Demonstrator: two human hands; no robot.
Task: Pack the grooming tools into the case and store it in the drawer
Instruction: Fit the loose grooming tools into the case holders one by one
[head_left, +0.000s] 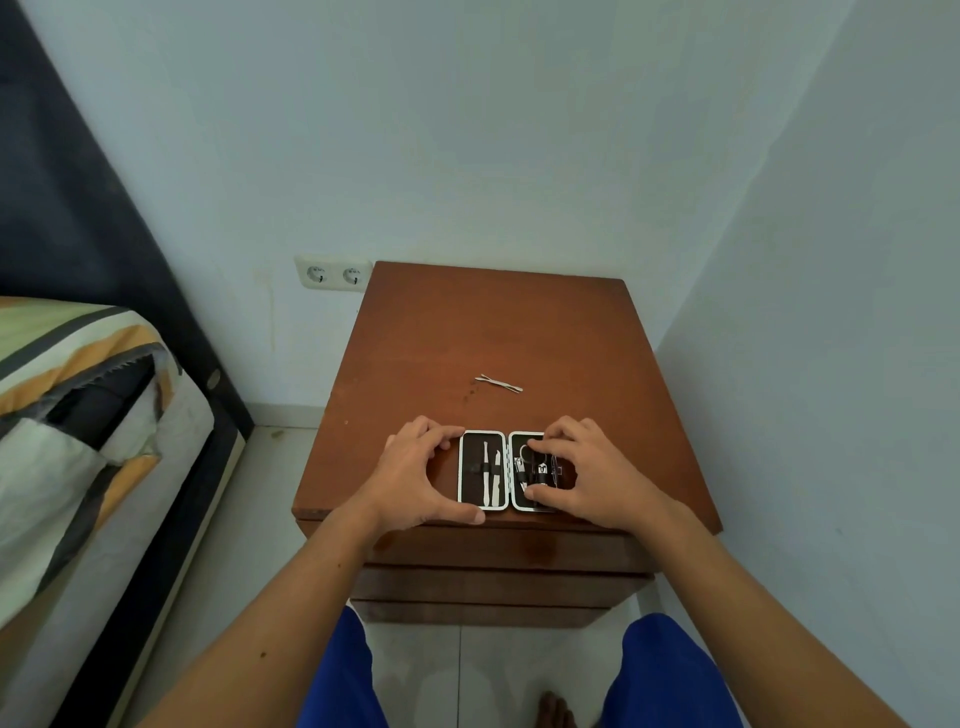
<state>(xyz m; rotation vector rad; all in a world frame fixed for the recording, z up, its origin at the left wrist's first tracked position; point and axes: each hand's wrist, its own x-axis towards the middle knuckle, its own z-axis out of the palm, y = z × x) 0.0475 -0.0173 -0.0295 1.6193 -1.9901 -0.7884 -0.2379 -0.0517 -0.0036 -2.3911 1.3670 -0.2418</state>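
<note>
Case (483, 470) lies open on bench (493, 322), between both hands. Left hand (415, 480) fingers curled, bracing case edge. Right hand (582, 475) fingers spread, pressing tools into right half. Two slim tools (500, 383) loose beyond fingers. Packing partly done; closing, drawer (498, 551) left.
</note>
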